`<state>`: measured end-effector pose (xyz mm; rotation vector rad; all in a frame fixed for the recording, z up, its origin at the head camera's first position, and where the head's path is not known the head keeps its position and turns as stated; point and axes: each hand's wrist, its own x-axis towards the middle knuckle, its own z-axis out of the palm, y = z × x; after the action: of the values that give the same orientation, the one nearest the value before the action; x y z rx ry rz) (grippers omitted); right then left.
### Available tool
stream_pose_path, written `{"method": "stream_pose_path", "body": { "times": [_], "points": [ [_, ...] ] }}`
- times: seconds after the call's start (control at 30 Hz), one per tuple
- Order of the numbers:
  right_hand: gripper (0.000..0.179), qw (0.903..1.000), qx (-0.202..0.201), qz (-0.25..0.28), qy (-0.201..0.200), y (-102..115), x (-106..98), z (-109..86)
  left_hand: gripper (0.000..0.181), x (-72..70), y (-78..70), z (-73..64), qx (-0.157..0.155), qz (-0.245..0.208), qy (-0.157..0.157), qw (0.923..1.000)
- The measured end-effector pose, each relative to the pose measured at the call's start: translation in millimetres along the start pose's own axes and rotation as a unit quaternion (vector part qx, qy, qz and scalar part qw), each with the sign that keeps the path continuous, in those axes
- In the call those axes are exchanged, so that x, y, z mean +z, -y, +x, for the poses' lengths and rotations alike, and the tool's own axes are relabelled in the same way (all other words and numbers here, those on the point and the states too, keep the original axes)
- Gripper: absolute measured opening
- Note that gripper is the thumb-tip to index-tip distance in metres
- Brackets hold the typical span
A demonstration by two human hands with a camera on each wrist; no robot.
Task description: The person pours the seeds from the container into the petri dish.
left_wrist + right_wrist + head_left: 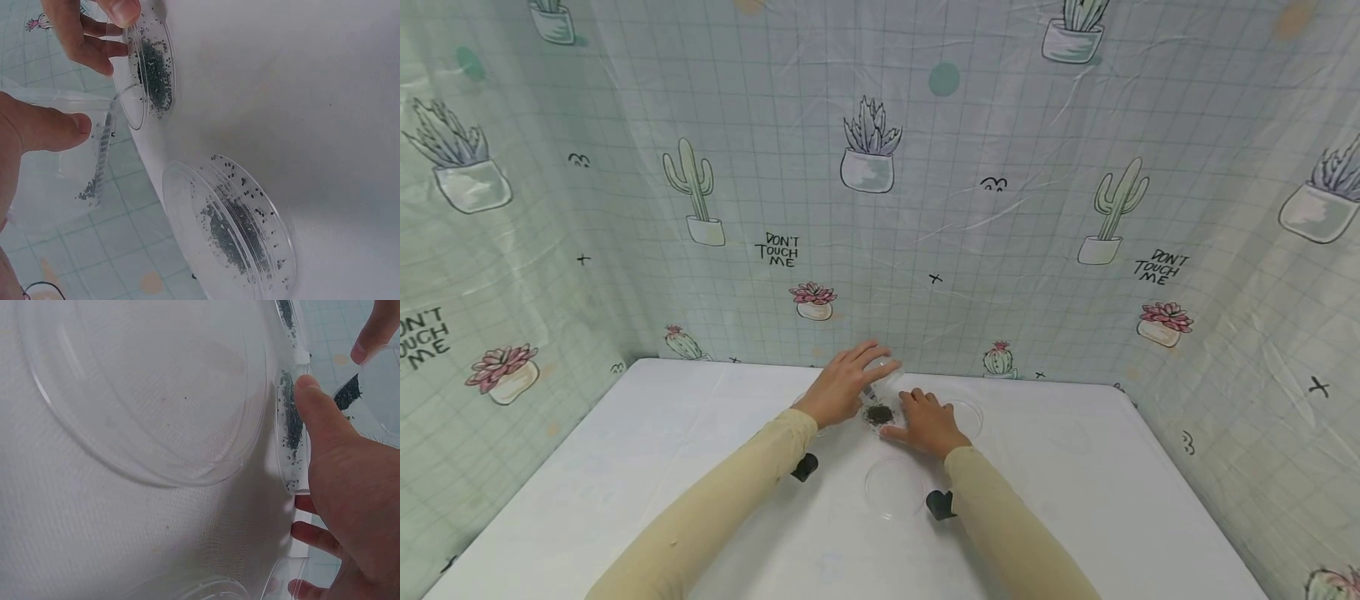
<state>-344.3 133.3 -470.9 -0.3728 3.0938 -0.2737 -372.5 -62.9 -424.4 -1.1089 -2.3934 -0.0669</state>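
My left hand (842,387) grips a clear plastic container (59,169) between thumb and fingers. The container is tilted, with dark granules gathered along one side, also visible in the right wrist view. Right below its mouth lies a clear petri dish (282,456) with a heap of dark granules (878,414). My right hand (928,425) holds this dish at its side, the thumb on the near rim and the other fingers behind. In the left wrist view, a second dish of granules (284,250) stands beside it, a clear round piece overlapping it.
A clear round dish (895,487) lies on the white table (760,542), nearer to me. Another clear dish (973,419) sits right of my right hand. Patterned cloth walls (925,233) rise behind the table and on both sides. Black pieces (805,467) show beside the sleeves.
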Motion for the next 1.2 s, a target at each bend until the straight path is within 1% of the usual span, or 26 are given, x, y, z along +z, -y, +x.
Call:
{"method": "stream_pose_path", "body": {
  "times": [0.3,0.5,0.6,0.7,0.83,0.97,1.1,1.2],
  "points": [
    [0.084,1.0000,-0.003,0.005,-0.001,1.1,-1.5,-1.1,0.093,2.7,0.8,-0.2,0.006,-0.002,-0.010,0.9999],
    [0.084,1.0000,-0.003,0.008,0.000,2.6,-4.0,-2.7,0.094,1.7,0.6,-0.3,-0.005,-0.007,-0.004,1.0000],
    [0.084,1.0000,-0.003,0.008,-0.002,2.6,-3.8,-2.5,0.094,1.8,0.7,-1.4,-0.018,-0.017,0.001,0.9997],
    [0.084,1.0000,-0.002,0.004,0.000,2.3,-3.8,-2.3,0.093,2.9,1.3,-3.1,-0.034,-0.044,-0.002,0.9985],
    [0.085,1.0000,0.001,-0.004,0.002,2.8,-3.8,-2.4,0.094,3.7,3.0,-6.4,-0.052,-0.093,-0.016,0.9941],
    [0.086,0.9999,0.003,-0.017,0.001,2.0,-1.5,-1.7,0.095,4.7,5.3,-10.2,-0.075,-0.120,-0.024,0.9897],
    [0.087,0.9997,0.003,-0.022,0.002,1.1,-0.3,-0.9,0.097,5.1,9.0,-14.7,-0.110,-0.144,-0.024,0.9832],
    [0.090,0.9999,-0.001,-0.012,0.005,1.0,-1.6,-0.8,0.097,4.3,12.6,-18.6,-0.133,-0.171,-0.021,0.9759]
  ]
}}
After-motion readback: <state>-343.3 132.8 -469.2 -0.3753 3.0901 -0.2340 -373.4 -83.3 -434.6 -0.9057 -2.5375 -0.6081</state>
